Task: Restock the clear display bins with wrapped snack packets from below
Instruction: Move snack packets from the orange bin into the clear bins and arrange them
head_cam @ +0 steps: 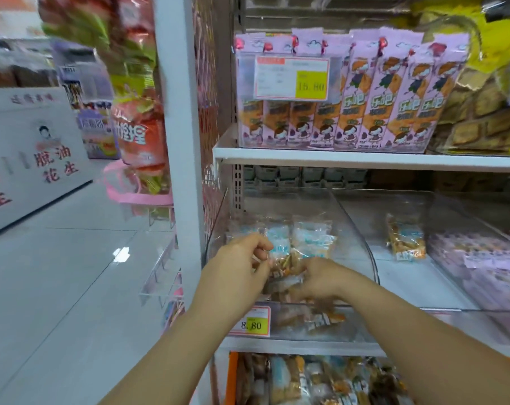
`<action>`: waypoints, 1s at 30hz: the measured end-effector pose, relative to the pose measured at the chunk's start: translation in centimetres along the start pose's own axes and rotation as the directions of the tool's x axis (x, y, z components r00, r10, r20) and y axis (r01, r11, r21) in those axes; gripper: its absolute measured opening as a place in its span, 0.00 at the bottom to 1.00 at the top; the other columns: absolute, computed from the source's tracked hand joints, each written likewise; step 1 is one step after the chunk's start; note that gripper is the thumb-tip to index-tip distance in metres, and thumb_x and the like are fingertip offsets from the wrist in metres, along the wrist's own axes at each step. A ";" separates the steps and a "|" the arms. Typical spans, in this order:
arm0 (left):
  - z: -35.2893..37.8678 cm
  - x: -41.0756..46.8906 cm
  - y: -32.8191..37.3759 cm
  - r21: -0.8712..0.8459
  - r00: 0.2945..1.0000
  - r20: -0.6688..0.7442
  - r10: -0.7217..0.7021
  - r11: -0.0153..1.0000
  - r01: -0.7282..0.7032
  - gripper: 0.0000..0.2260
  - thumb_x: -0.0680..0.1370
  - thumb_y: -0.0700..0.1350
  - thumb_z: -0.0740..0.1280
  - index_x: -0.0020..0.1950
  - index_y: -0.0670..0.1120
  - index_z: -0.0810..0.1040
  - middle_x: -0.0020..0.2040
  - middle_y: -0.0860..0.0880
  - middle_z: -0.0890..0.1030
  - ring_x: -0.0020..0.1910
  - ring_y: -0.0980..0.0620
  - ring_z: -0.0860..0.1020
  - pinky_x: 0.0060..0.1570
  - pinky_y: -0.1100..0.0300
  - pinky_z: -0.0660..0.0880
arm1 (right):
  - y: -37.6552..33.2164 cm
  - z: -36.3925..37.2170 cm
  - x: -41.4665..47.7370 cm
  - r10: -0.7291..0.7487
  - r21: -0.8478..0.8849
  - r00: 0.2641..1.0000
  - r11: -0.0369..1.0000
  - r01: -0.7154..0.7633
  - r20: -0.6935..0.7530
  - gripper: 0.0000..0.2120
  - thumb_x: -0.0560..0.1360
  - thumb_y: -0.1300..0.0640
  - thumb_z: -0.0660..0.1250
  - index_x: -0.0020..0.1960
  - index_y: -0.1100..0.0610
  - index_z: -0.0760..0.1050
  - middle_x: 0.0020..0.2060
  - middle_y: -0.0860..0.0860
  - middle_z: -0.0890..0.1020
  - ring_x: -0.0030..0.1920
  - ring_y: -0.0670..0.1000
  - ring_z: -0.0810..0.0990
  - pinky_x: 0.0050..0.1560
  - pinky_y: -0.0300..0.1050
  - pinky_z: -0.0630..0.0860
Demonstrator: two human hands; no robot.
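White floor tiles (72, 273) are stretching away at 9 o'clock, and a white shelving unit (174, 112) is filling the right of the aisle. On its middle shelf a clear bin (277, 203) is sitting at about 6 o'clock from the centre, with a price tag (252, 321) reading 8.80 showing on its front wall.

Both of the person's arms are reaching over that front wall. The left hand (239, 264) is curling its fingers and pinching the left edge of a small bundle of snack packets (285, 267) inside the bin. The right hand (321, 280) is lying against the same bundle from 3 o'clock. Its fingers are smeared by motion, so I cannot tell whether they are gripping.

More blue-and-clear packets (303, 235) are standing upright towards the back of the bin, at 12 o'clock from the hands.

A neighbouring bin (408, 287) at 3 o'clock is holding a single orange packet (405, 242). Further right, purple packets (487, 258) are lying in a heap.

Above, at 12 o'clock, tall pink packs (379, 92) are lining the upper shelf behind a tag (291, 78) reading 15.80.

Below, at 6 o'clock, an orange crate (232, 378) is holding mixed wrapped snacks (321, 381). A white carton (28, 147) with red characters is standing at 9 o'clock.
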State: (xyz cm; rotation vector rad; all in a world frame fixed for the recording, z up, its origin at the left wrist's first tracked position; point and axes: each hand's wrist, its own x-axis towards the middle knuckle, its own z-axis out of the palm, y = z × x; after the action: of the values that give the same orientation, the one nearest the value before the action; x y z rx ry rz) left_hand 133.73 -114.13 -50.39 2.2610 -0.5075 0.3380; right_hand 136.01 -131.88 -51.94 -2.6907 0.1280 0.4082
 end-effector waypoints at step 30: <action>-2.2 -0.7 3.1 -0.838 0.914 0.321 -0.250 0.375 0.397 0.07 0.75 0.40 0.67 0.53 0.45 0.75 0.48 0.48 0.82 0.39 0.55 0.83 0.36 0.61 0.79 | 1.2 -4.2 -11.3 0.016 0.561 0.684 0.586 0.585 -0.729 0.16 0.69 0.66 0.73 0.47 0.51 0.69 0.40 0.49 0.83 0.40 0.42 0.82 0.40 0.36 0.79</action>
State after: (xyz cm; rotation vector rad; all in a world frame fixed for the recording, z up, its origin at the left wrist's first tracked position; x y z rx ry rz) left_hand 131.52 -114.27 -47.19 1.2424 -0.1882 -0.2858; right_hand 126.13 -134.36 -45.34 -1.7764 0.0112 -0.6561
